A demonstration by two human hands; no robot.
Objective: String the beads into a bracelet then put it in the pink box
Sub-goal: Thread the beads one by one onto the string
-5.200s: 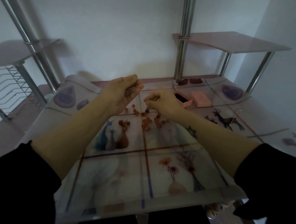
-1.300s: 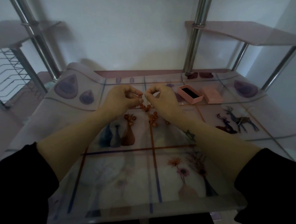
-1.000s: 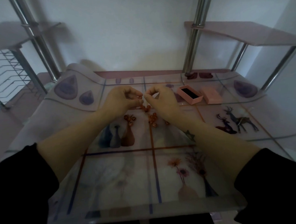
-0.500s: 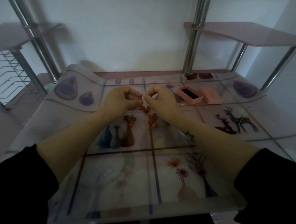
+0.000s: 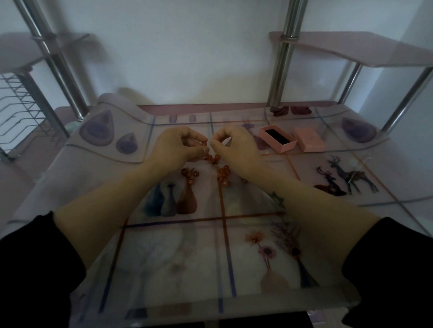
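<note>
Both hands hovered over the far middle of the glass tabletop (image 5: 165, 266), close together, fingertips nearly touching. The left hand (image 5: 177, 148) had its fingers curled, with thumb and forefinger tips pressed together in a pinch. The right hand (image 5: 237, 147) matched it, its thumb and forefinger closed on each other and the other fingers folded in. Whatever lay between the tips was too fine to make out, and no thread could be seen.

The loose orange-red beads (image 5: 222, 174) lay scattered on the tabletop just below and between the hands, some partly hidden by the right wrist. The pink box (image 5: 278, 138) sat open just right of the right hand, showing a dark lining. Its pink lid (image 5: 309, 139) lay just beside it, further right.
</note>
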